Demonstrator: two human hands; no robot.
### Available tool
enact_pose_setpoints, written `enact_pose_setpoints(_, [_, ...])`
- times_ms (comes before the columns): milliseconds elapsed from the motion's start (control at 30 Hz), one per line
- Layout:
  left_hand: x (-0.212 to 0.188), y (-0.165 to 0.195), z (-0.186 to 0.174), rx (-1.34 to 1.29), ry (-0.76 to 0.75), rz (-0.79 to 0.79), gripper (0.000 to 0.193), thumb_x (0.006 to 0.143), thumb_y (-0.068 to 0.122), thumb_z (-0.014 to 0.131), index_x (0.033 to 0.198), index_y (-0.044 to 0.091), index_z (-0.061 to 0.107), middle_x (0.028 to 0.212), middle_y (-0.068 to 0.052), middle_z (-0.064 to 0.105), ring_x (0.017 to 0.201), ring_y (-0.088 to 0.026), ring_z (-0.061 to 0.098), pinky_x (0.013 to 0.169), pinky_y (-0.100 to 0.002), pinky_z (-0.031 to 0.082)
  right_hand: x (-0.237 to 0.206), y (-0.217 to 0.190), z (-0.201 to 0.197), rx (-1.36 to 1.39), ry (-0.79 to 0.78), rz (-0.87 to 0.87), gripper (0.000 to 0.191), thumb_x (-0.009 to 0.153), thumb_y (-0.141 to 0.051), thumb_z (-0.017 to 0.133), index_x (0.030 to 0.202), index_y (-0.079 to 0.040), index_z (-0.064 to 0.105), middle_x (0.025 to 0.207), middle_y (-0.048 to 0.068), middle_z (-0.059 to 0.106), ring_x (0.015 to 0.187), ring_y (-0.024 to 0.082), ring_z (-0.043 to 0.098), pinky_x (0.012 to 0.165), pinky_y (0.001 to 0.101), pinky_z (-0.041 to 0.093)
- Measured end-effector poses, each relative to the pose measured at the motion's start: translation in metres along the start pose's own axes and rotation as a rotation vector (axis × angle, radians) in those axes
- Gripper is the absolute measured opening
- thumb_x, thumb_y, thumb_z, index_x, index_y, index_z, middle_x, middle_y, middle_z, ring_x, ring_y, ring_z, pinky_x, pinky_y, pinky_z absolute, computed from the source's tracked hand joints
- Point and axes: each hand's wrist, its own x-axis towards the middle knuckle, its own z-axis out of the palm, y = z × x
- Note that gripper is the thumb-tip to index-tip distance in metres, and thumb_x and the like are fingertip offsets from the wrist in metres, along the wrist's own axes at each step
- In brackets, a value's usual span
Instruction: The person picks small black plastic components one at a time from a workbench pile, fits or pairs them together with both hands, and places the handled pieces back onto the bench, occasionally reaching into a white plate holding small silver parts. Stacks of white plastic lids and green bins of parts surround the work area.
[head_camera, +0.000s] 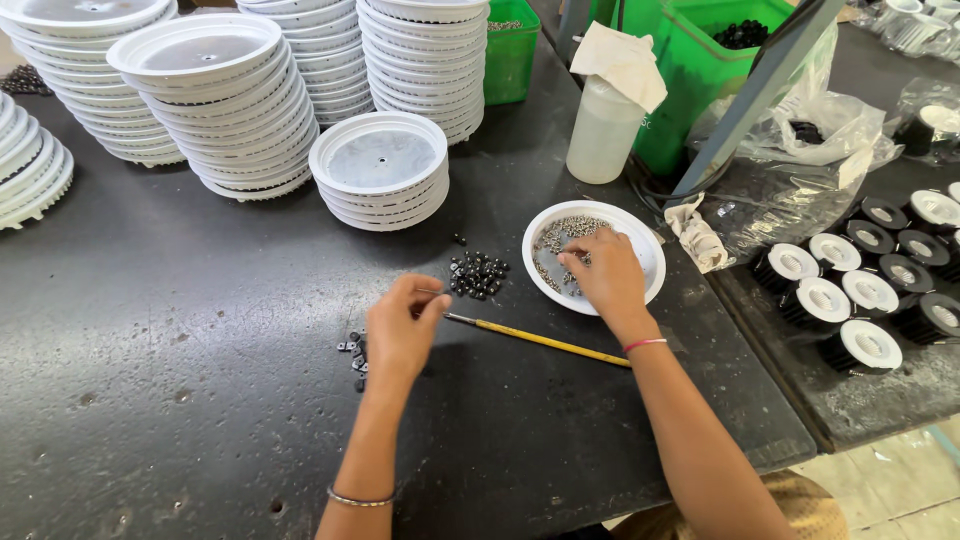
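Left hand perhaps pinching something unseen; right hand covers dish.

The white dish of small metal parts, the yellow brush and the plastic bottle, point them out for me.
white dish (645, 232), head view, bare right rim.
yellow brush (545, 341), head view, middle of the handle.
plastic bottle (600, 135), head view, middle of the body.

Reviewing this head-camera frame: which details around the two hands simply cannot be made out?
- Right hand: fingertips buried among small metal parts in the white dish; any grip is hidden by the hand's back.
- Left hand: what its pinched fingers hold is too small to tell.
- Small parts beside the left hand: partly covered by it.
- Black pieces: too small to identify.
- Stacked white discs: cut off by the left edge.
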Motion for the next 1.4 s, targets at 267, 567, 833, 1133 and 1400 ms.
enact_pose_setpoints(267, [-0.006, 0.007, 0.016, -0.037, -0.087, -0.007, 0.023, 0.085, 0.010, 0.078, 0.107, 0.006, 0.075, 0.091, -0.009, 0.081, 0.079, -0.015, 0.076, 0.071, -0.029, 0.057, 0.002, -0.003, 0.010, -0.054, -0.039, 0.070, 0.009, 0.079, -0.021, 0.081, 0.084, -0.014, 0.080, 0.094, 0.007, 0.068, 0.099, 0.029, 0.061, 0.083, 0.0435, 0.051])
enact_pose_setpoints(567, [-0.004, -0.001, 0.019, -0.138, -0.084, -0.031, 0.026, 0.084, 0.009, 0.078, 0.109, 0.005, 0.077, 0.094, -0.008, 0.081, 0.084, -0.013, 0.077, 0.076, -0.028, 0.058, 0.003, -0.029, -0.005, 0.267, -0.091, 0.051, 0.012, 0.083, -0.016, 0.077, 0.091, -0.008, 0.074, 0.092, 0.004, 0.069, 0.077, 0.020, 0.065, 0.070, 0.0334, 0.052])
enact_pose_setpoints(833, [-0.006, 0.001, 0.016, -0.234, -0.102, -0.076, 0.022, 0.083, 0.011, 0.080, 0.103, 0.002, 0.078, 0.091, -0.008, 0.081, 0.084, -0.012, 0.076, 0.078, -0.026, 0.059, -0.023, -0.090, -0.003, 0.674, -0.248, -0.108, 0.015, 0.087, -0.015, 0.077, 0.094, -0.004, 0.071, 0.089, 0.001, 0.065, 0.075, 0.008, 0.062, 0.068, 0.0245, 0.051])
enact_pose_setpoints(1133, [-0.008, 0.007, 0.012, -0.215, -0.128, -0.069, 0.021, 0.083, 0.012, 0.079, 0.102, 0.002, 0.078, 0.091, -0.009, 0.081, 0.085, -0.013, 0.077, 0.078, -0.028, 0.059, -0.026, -0.094, 0.003, 0.676, -0.272, -0.121, 0.015, 0.085, -0.013, 0.080, 0.095, -0.004, 0.072, 0.092, 0.001, 0.069, 0.077, 0.008, 0.064, 0.069, 0.0239, 0.052])
enact_pose_setpoints(1400, [-0.009, 0.012, 0.008, -0.218, -0.126, -0.087, 0.020, 0.083, 0.012, 0.079, 0.100, 0.002, 0.078, 0.089, -0.008, 0.081, 0.083, -0.012, 0.077, 0.077, -0.027, 0.060, -0.026, -0.093, 0.003, 0.660, -0.290, -0.125, 0.016, 0.084, -0.013, 0.080, 0.095, -0.003, 0.073, 0.093, 0.001, 0.069, 0.077, 0.008, 0.064, 0.070, 0.0242, 0.053])
